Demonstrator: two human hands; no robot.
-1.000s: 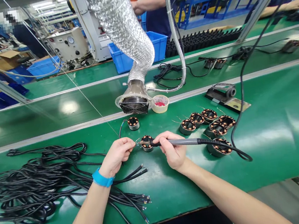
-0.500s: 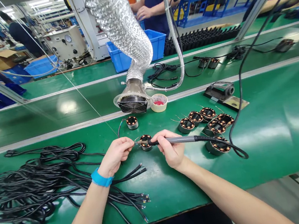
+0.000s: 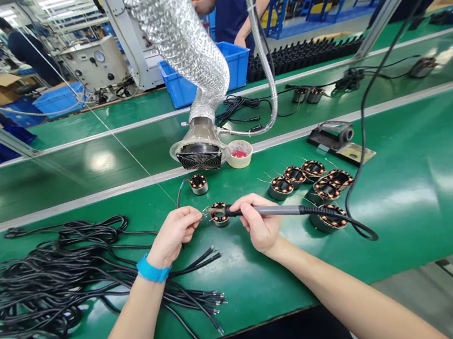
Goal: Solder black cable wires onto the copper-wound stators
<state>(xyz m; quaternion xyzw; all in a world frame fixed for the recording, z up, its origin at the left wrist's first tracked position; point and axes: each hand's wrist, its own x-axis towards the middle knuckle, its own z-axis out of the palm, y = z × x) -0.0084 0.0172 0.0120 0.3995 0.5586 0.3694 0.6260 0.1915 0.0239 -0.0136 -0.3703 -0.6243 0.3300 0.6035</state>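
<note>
My right hand [image 3: 259,222] is closed around the grip of a soldering iron [image 3: 276,209], whose tip points left over a small copper-wound motor stator [image 3: 219,214]. My left hand [image 3: 179,227], with a blue wristband [image 3: 153,269], pinches a thin wire end close to the iron's tip. Whether tip and wire touch is too small to tell. Just behind stands another stator [image 3: 198,184] with a cable joined to it. Below my left hand lie the stripped ends of several black cables [image 3: 204,299].
Tangled black cables [image 3: 63,275] cover the left side. Several stators [image 3: 323,191] stand at right near an iron stand [image 3: 340,141]. A fume extractor hood [image 3: 199,145] hangs ahead, beside a round tub [image 3: 240,154]. The iron's cord [image 3: 364,130] loops at right. Across the bench, a person stands behind a blue bin [image 3: 236,65].
The iron's tip has shifted slightly at the wire, and my hands otherwise keep their places. Across the bench, the person's hand has lowered toward the blue bin.
</note>
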